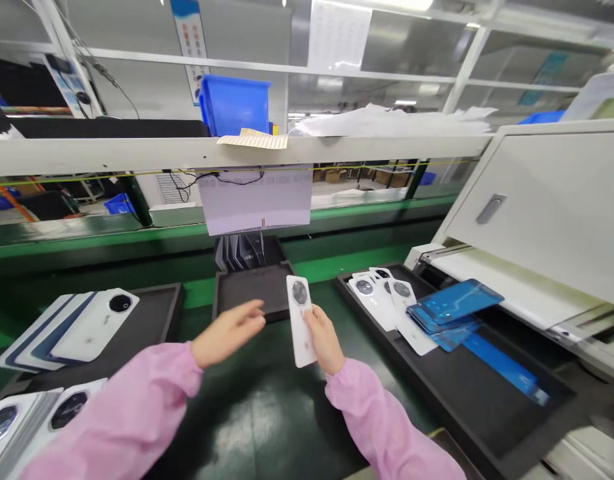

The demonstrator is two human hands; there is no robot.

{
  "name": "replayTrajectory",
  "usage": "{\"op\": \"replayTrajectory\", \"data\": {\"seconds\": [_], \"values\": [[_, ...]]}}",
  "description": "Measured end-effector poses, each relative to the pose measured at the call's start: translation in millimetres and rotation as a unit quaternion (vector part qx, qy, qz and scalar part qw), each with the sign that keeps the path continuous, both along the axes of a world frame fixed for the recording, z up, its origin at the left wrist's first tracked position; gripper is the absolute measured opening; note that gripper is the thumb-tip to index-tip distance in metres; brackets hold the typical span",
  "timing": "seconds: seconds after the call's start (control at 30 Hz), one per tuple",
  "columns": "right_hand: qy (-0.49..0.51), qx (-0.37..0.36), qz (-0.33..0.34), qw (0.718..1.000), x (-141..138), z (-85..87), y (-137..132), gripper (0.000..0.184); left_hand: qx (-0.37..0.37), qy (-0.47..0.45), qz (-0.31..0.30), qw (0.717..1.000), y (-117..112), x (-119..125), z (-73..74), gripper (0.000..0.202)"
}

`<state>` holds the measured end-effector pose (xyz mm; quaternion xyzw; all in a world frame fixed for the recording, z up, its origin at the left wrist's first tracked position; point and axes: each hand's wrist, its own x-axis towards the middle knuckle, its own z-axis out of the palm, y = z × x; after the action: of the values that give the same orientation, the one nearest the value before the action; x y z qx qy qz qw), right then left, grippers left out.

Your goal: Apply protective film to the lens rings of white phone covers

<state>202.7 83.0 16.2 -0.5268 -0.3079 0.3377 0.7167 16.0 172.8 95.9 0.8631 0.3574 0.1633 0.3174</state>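
Note:
My right hand [325,337] grips a white phone back panel [300,327] by its right edge, and the panel stands nearly upright with its round camera area at the top. To the left, my left hand [230,331] is held out with its fingers stretched toward the panel and nothing in it. Behind the hands, a black tray [251,287] bears several dark, thin pieces [239,252] leaning together. White panels [381,297] with round camera areas lie in the right tray [447,373], beside a pile of blue film-like sheets [454,307].
Several white panels [94,327] lean in the left tray [151,320], with more panels [61,417] at the near left. A white machine [551,220] stands at the right. A shelf [151,153] crosses above, carrying a blue bin [235,105] and paper sheets [387,122].

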Motion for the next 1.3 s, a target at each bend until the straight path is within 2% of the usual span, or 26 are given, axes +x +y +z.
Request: {"op": "replayTrajectory", "data": {"seconds": [0.07, 0.1, 0.17, 0.23, 0.33, 0.43, 0.5, 0.6, 0.67, 0.8, 0.93, 1.03, 1.13, 1.2, 1.3], "values": [[-0.013, 0.010, 0.011, 1.000, -1.5, -1.8, 3.7, 0.034, -0.052, -0.035, -0.067, 0.996, -33.2, 33.1, -13.9, 0.046], [-0.019, 0.014, 0.010, 1.000, 0.7, -3.9, 3.6, 0.034, -0.065, -0.052, -0.076, 0.994, -42.9, 46.2, -20.7, 0.044], [-0.032, 0.019, -0.013, 0.999, 12.4, -10.4, -0.7, 0.036, -0.070, -0.078, -0.067, 0.992, -44.1, 66.6, -31.3, 0.039], [-0.040, 0.018, -0.057, 0.997, 30.9, -20.1, -10.0, 0.038, -0.055, -0.082, -0.038, 0.994, -22.2, 82.5, -34.8, 0.033], [-0.053, 0.002, -0.097, 0.994, 56.0, -36.8, -28.4, 0.032, -0.006, -0.046, 0.023, 0.999, 35.4, 106.9, -26.6, 0.028], [-0.085, -0.007, -0.073, 0.994, 62.2, -47.3, -43.2, 0.028, 0.059, 0.009, 0.089, 0.994, 93.0, 138.4, -11.9, 0.030], [-0.115, 0.003, -0.041, 0.993, 57.3, -48.8, -47.8, 0.026, 0.097, 0.042, 0.124, 0.987, 122.0, 161.2, -4.5, 0.032], [-0.179, 0.028, 0.000, 0.984, 48.5, -48.8, -48.6, 0.024, 0.139, 0.085, 0.154, 0.975, 151.5, 189.5, 0.1, 0.033], [-0.225, 0.045, -0.007, 0.973, 46.1, -51.6, -47.6, 0.027, 0.161, 0.107, 0.161, 0.968, 165.6, 200.6, 1.3, 0.033], [-0.283, 0.050, -0.031, 0.957, 49.6, -61.9, -47.8, 0.025, 0.206, 0.133, 0.151, 0.957, 189.1, 202.6, 11.2, 0.033], [-0.350, 0.045, 0.027, 0.935, 50.5, -66.8, -50.5, 0.022, 0.252, 0.149, 0.095, 0.951, 206.1, 191.0, 33.4, 0.030], [-0.351, 0.058, 0.038, 0.934, 47.4, -63.7, -52.5, 0.018, 0.287, 0.161, 0.046, 0.943, 208.4, 182.1, 48.8, 0.027], [-0.303, 0.043, 0.040, 0.951, 51.0, -50.0, -52.4, 0.022, 0.309, 0.183, 0.001, 0.933, 197.7, 173.6, 56.6, 0.022], [-0.283, 0.018, 0.012, 0.959, 58.8, -32.7, -47.0, 0.024, 0.306, 0.206, -0.040, 0.928, 183.6, 168.4, 56.7, 0.020], [-0.340, 0.002, -0.028, 0.940, 68.9, 1.7, -23.8, 0.038, 0.275, 0.243, -0.104, 0.924, 157.6, 164.5, 48.9, 0.019]]}}
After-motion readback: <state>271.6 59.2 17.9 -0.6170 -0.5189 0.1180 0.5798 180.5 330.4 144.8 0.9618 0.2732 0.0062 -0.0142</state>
